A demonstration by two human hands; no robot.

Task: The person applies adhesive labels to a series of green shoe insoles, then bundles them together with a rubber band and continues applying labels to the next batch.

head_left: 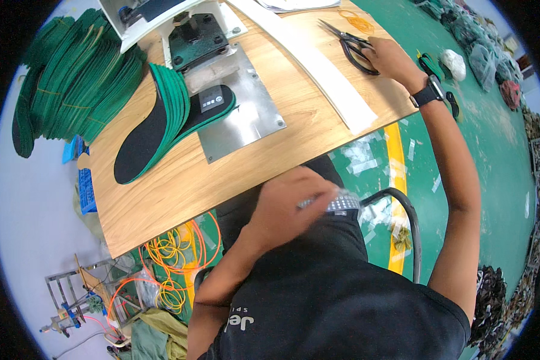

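My right hand is at the table's right edge, its fingers curled on a handle loop of black-handled scissors. The scissors' blades point to the far left. In front of the table edge, over my lap, my left hand is blurred by motion. Its fingers are closed on a grey strip with small white squares, which sticks out to the right. Several green insoles with black tops lie stacked and fanned on the table. One insole, bearing a grey printed patch, rests on the metal plate.
A press machine stands at the back of the wooden table. Tall bundles of green insoles are at the left. A long white strip crosses the table. Yellow rubber bands lie behind the scissors. Hoses coil on the floor.
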